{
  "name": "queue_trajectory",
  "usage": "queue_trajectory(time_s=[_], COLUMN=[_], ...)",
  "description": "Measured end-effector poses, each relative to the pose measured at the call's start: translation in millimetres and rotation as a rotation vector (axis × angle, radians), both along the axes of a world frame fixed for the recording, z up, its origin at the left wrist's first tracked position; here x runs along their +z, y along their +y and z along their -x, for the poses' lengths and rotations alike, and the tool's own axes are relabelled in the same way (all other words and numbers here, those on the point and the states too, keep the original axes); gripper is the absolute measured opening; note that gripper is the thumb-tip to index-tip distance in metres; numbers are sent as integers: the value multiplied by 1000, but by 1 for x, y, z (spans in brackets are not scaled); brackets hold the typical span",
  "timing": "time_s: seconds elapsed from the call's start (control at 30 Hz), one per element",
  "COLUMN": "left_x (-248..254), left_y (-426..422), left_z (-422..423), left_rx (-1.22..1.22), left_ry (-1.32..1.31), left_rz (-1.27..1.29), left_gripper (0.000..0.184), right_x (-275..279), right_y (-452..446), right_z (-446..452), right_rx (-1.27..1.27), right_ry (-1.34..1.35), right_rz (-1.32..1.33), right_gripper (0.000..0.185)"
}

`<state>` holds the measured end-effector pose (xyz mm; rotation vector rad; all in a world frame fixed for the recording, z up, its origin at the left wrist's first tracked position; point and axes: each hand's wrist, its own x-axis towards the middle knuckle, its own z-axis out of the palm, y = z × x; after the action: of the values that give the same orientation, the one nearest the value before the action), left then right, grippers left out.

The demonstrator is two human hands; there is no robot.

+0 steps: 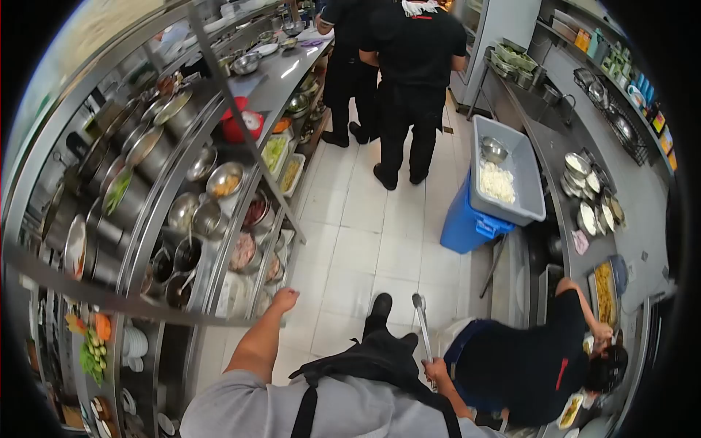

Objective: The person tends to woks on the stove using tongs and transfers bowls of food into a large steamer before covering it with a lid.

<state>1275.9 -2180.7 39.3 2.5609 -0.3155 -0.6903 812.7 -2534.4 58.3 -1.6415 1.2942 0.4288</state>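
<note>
Above the tiled kitchen floor [336, 252], the right hand [436, 371] is gripping metal tongs [422, 323] at lower centre by their rear end, presumably leaving the tips free, while the left hand [287, 298] is hovering near the shelving [168, 312] at left, its finger spread impossible to tell.

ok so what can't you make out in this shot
All in the head view:
- Gripped part of the tongs: hidden by the right fingers
- Inside of the bin: covered by the tub
- Bottle labels: too small
- Standing co-workers' heads: cut off by the top edge
</note>
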Motion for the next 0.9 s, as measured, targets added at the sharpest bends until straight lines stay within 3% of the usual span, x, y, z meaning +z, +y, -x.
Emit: queue_trajectory(time_s=[0.07,0.17,0.23,0.3,0.37,0.4,0.43,0.47,0.57,0.63,0.7,0.77,0.83,0.87,0.9], left_x=[21,45,39,35,-21,-41,-36,-46,-63,-68,-74,-60,-57,-62,-16], left_y=[-57,-105,-119,-123,-101,-84,-81,-75,-64,-76,-131,-197,-304,-339,-399], left_z=[-47,-82,-89,-89,-94,-95,-95,-102,-139,-195,-268,-355,-469,-519,-562], left_rx=[257,77,-31,140,130,-259,-475,-444,-516,-803,-529,-218,-185,-454,-376], left_ry=[151,163,189,334,354,169,93,336,257,-110,258,388,397,97,154], left_rz=[329,296,258,188,15,-66,-176,-188,-226,-195,-194,120,-405,-371,-404], left_gripper=[33,30,29,33,39,47,49,47,28,24,28,36,47,49,49], right_x=[4,43,-11,-50,-10,0,6,17,41,45,42,36,28,25,19], right_y=[-48,-99,-160,-222,-271,-297,-320,-338,-379,-408,-422,-437,-444,-444,-441], right_z=[-45,-124,-168,-221,-298,-336,-369,-400,-477,-514,-529,-546,-549,-549,-546], right_rx=[-14,120,96,216,180,205,229,230,125,44,-52,-75,-75,-171,-261], right_ry=[-29,-20,21,20,-16,-39,-60,-51,-121,-119,-127,-56,23,42,66], right_rz=[13,62,-62,45,22,60,98,108,175,178,125,107,143,93,38], right_gripper=[30,30,32,32,29,29,30,30,30,30,30,32,33,32,31])
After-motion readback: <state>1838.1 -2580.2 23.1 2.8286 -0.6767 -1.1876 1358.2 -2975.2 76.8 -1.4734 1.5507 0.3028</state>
